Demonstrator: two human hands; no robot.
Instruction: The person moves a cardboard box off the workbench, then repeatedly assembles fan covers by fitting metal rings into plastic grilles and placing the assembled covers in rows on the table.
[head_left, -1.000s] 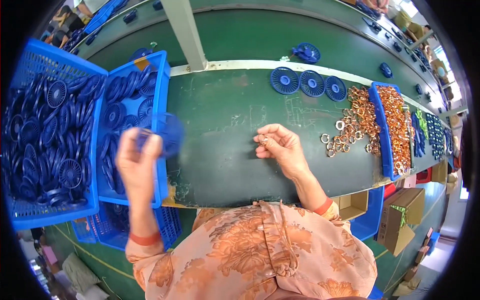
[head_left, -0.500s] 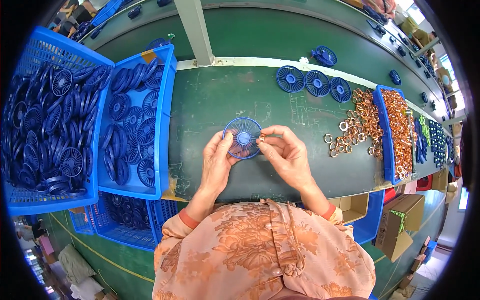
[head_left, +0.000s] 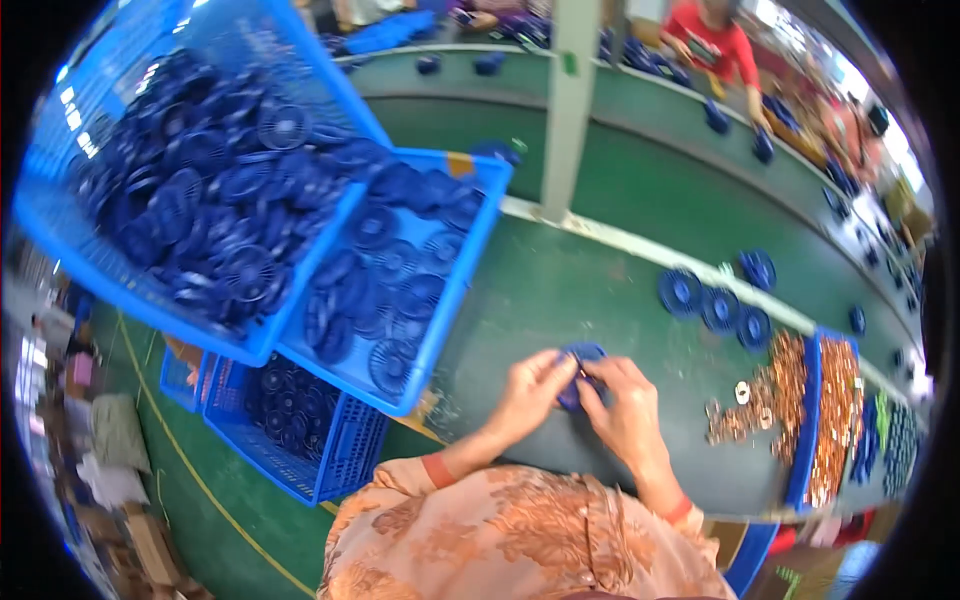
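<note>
Over the green tabletop, both my hands hold a round blue fan grille (head_left: 583,351), its spokes smeared by motion. My left hand (head_left: 535,393) pinches its left side with the thumb on top. Closed at the right side of the grille, my right hand (head_left: 626,408) has its thumb and fingertips over the disc's middle. Whether a small copper-coloured ring is under those fingertips cannot be made out. Three similar grilles (head_left: 721,309) lie in a row further back to the right. Loose copper-coloured rings (head_left: 745,420) are scattered right of my right hand.
At left, a large blue basket (head_left: 140,300) and a shallower blue tray (head_left: 455,290) are full of grilles. Another blue crate (head_left: 350,440) sits below. A blue bin (head_left: 805,440) of copper rings stands right. Behind are a pale post (head_left: 570,110) and a co-worker in red (head_left: 715,45).
The view has swung left, so the scene sits further right. My right fingers have moved from the grille's rim onto its middle, where the copper-coloured ring is no longer visible.
</note>
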